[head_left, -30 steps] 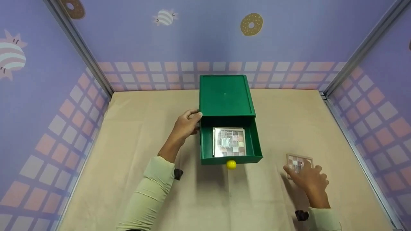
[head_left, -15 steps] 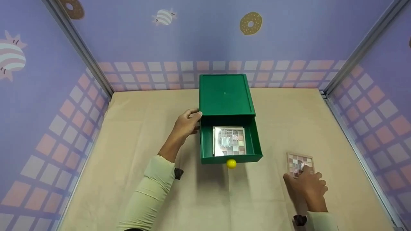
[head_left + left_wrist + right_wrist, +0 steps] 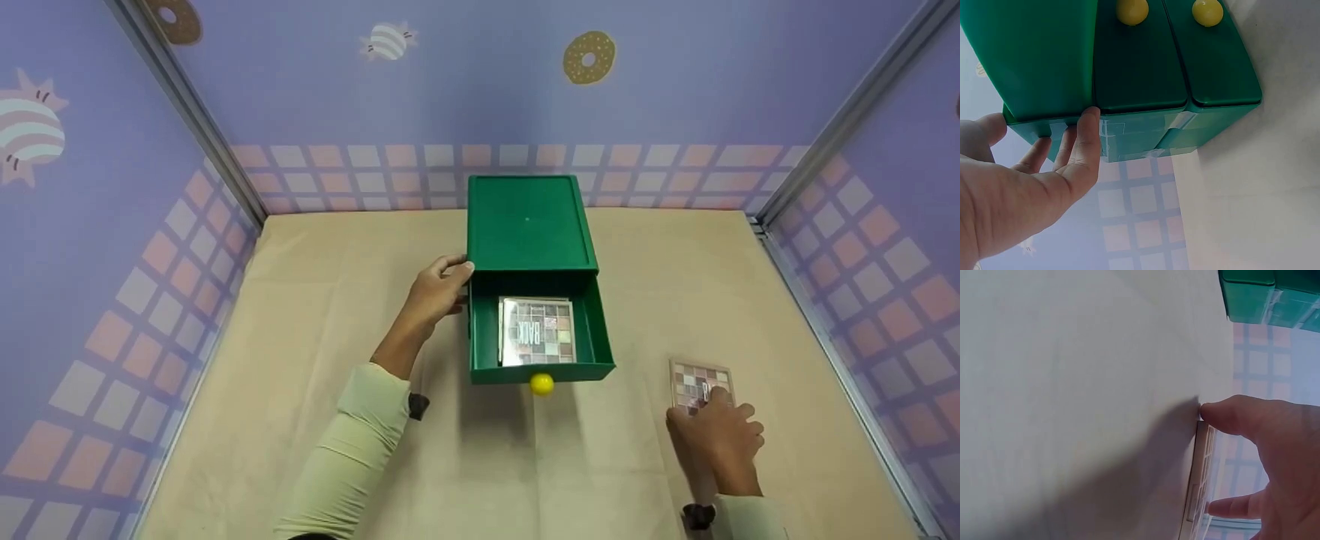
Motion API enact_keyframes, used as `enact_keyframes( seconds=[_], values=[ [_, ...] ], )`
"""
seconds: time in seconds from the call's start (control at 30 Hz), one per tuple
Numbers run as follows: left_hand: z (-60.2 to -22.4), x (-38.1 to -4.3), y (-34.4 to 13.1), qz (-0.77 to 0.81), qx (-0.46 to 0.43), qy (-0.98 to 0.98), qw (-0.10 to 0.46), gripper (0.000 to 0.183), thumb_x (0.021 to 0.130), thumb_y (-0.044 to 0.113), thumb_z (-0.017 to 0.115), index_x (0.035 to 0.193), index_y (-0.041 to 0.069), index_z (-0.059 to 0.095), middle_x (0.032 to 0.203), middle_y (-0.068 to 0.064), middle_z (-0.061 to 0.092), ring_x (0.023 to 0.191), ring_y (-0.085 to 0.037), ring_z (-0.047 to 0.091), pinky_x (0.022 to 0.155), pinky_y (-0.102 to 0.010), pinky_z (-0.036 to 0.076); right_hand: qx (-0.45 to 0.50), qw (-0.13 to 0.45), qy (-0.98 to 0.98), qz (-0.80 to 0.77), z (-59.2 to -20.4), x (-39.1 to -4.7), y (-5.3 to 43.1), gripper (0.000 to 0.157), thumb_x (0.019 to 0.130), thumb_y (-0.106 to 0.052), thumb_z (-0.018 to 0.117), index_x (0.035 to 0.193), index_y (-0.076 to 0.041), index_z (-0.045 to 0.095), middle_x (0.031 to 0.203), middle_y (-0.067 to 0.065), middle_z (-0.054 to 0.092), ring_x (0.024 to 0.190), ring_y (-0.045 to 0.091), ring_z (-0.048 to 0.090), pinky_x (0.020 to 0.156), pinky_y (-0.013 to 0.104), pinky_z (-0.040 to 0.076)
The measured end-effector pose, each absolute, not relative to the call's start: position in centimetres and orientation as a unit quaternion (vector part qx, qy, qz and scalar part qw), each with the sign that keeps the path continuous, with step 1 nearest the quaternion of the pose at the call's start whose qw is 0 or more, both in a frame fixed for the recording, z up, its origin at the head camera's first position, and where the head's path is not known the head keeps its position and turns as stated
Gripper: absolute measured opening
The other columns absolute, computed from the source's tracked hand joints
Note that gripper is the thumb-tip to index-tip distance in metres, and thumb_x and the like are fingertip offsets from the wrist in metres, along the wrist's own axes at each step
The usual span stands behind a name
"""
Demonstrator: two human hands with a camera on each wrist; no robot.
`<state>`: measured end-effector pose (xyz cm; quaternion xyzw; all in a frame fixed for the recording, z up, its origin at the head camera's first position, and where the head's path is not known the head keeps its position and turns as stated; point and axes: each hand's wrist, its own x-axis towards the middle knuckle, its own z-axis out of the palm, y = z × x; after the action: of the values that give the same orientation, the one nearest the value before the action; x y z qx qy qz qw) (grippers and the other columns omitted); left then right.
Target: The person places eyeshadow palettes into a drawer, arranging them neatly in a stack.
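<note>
A green drawer cabinet (image 3: 529, 221) stands mid-table, its top drawer (image 3: 484, 330) pulled out by a yellow knob (image 3: 541, 385). Inside lie stacked eyeshadow palettes (image 3: 536, 330) with clear lids; the top one reads "BACK". My left hand (image 3: 436, 291) rests on the cabinet's left side, thumb at the top edge; in the left wrist view its fingertips (image 3: 1090, 115) press the side wall. On the right, another eyeshadow palette (image 3: 690, 379) lies flat on the table. Over its near end is my right hand (image 3: 720, 433), thumb beside the edge and a finger on the lid, the others spread.
Two lower drawers with yellow knobs (image 3: 1207, 12) are closed, seen in the left wrist view. The tabletop (image 3: 337, 300) has a beige cover. Purple patterned walls (image 3: 480, 90) stand at the back and both sides, with metal posts (image 3: 840, 112) in the corners.
My right hand has shifted slightly left and toward me, its thumb lower beside the palette and a finger lowered onto the lid. The left hand and the drawer have stayed put.
</note>
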<state>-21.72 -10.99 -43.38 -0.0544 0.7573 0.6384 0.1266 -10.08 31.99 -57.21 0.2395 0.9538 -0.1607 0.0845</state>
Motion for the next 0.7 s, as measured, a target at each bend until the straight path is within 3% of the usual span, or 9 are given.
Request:
enact_keyframes(
  seconds=[0.3, 0.5, 0.7],
  values=[
    [-43.4, -21.8, -11.0, 0.642, -0.053, 0.755, 0.126, 0.044, 0.095, 0.047, 0.052, 0.135, 0.027, 0.051, 0.128, -0.004, 0.059, 0.103, -0.023, 0.066, 0.091, -0.042, 0.053, 0.245, 0.070, 0.951, -0.175, -57.0, -10.1, 32.1, 0.090, 0.078, -0.053, 0.067, 0.137, 0.006, 0.035, 0.110, 0.038, 0.043, 0.095, 0.056, 0.044, 0.072, 0.060, 0.038],
    [-43.5, -21.7, -11.1, 0.645, -0.050, 0.753, 0.123, 0.043, 0.096, 0.047, 0.051, 0.135, 0.028, 0.051, 0.126, -0.003, 0.060, 0.101, -0.023, 0.065, 0.093, -0.046, 0.051, 0.236, 0.073, 0.951, -0.184, -55.5, -10.9, 32.2, 0.101, 0.076, -0.061, 0.067, 0.144, 0.003, 0.029, 0.125, 0.043, 0.036, 0.106, 0.061, 0.040, 0.077, 0.063, 0.038],
    [-43.5, -21.7, -11.0, 0.642, -0.049, 0.756, 0.121, 0.045, 0.096, 0.047, 0.051, 0.136, 0.026, 0.050, 0.124, -0.003, 0.061, 0.100, -0.022, 0.065, 0.092, -0.045, 0.052, 0.206, 0.051, 0.957, -0.200, -53.4, -11.6, 31.8, 0.100, 0.079, -0.063, 0.064, 0.146, 0.000, 0.027, 0.134, 0.045, 0.030, 0.114, 0.064, 0.035, 0.086, 0.067, 0.035]
  ],
)
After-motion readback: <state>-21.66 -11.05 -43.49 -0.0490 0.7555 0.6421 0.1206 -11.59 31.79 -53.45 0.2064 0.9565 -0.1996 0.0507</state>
